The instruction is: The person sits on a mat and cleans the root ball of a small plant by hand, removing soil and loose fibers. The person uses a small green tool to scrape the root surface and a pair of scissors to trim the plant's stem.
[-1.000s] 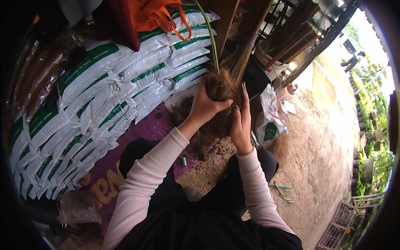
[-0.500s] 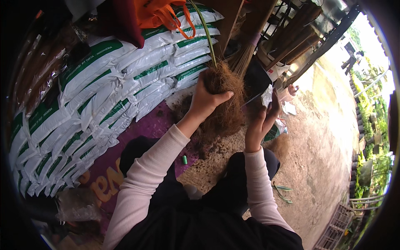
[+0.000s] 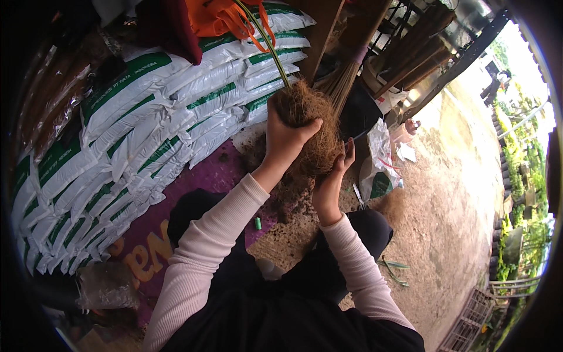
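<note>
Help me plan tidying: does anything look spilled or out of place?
Dark crumbs lie scattered, uncontained, on and beside the purple sheet near the root ball; green leaf strips lie stray on the floor at right.

The fibre bundle [image 3: 316, 129] looks rough, matt and hairy; the green stem [image 3: 272, 51] above it is smooth, with a faint sheen. Left of the bundle, the stacked sacks [image 3: 138, 94] are wrinkled, glossy plastic. Up and left of it, the orange bag [image 3: 211, 22] is matt cloth. Right of it, the crumpled packet [image 3: 375, 149] is shiny plastic film. Below it, the sleeves [image 3: 205, 240] are ribbed, matt knit; rightward, the floor [image 3: 446, 199] looks gritty and matt.
</note>
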`<action>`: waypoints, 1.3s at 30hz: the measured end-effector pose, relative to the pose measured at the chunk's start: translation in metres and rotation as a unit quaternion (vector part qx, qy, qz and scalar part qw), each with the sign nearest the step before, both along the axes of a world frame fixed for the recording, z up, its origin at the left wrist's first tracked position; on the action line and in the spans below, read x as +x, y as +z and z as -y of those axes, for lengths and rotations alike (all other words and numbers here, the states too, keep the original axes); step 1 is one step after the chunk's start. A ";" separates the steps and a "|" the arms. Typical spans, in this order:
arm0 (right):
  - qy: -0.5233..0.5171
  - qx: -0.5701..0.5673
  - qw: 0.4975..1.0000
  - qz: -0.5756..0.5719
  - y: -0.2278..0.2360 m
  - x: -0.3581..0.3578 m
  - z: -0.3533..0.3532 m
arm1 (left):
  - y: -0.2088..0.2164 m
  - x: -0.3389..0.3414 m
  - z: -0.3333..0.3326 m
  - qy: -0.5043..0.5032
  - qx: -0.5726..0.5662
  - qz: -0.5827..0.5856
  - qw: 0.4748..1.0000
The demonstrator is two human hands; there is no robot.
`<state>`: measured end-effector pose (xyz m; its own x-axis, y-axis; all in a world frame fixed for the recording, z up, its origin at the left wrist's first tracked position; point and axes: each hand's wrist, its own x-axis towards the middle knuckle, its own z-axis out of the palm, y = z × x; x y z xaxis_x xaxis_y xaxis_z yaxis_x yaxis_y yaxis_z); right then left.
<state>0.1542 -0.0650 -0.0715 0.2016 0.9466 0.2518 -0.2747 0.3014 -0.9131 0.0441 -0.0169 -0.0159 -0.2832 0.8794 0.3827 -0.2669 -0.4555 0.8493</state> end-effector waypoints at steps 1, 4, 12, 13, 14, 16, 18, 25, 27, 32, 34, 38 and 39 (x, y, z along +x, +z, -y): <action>0.001 0.007 1.000 -0.020 0.002 0.004 -0.003 | 0.000 0.000 0.000 -0.010 -0.003 -0.006 1.000; 0.066 0.016 0.993 -0.095 0.025 0.005 -0.003 | -0.007 -0.001 0.000 -0.079 -0.012 0.000 0.997; 0.142 0.032 0.989 -0.025 0.014 0.021 -0.003 | -0.001 0.002 0.011 -0.164 -0.026 -0.046 0.985; 0.153 0.004 0.988 -0.034 0.009 0.023 -0.001 | -0.002 0.003 0.013 -0.160 -0.021 -0.057 0.985; 0.147 -0.018 0.988 -0.040 0.006 0.023 -0.001 | -0.002 0.003 0.013 -0.183 -0.029 -0.058 0.981; 0.134 -0.062 0.988 -0.051 0.003 0.023 0.000 | -0.001 -0.002 0.014 -0.230 -0.045 -0.061 0.970; 0.183 -0.084 0.972 -0.119 0.009 0.029 -0.001 | 0.008 -0.004 0.022 -0.246 -0.065 -0.025 0.967; 0.215 -0.123 0.926 -0.286 0.010 0.038 0.000 | 0.013 0.001 0.036 0.023 -0.084 -0.449 0.889; 0.199 -0.107 0.935 -0.275 0.010 0.036 0.000 | 0.010 0.004 0.038 0.024 -0.085 -0.405 0.910; 0.218 -0.080 0.924 -0.303 0.002 0.035 -0.006 | -0.006 0.011 0.033 -0.038 0.018 -0.191 0.981; 0.224 -0.077 0.929 -0.283 0.003 0.034 -0.007 | -0.007 0.017 0.036 -0.075 0.039 -0.074 0.994; 0.271 -0.072 0.923 -0.263 0.006 0.031 -0.005 | -0.029 0.012 0.028 -0.191 -0.067 0.160 0.966; 0.285 -0.074 0.919 -0.263 0.007 0.028 -0.006 | -0.036 0.010 0.025 -0.208 -0.099 0.217 0.949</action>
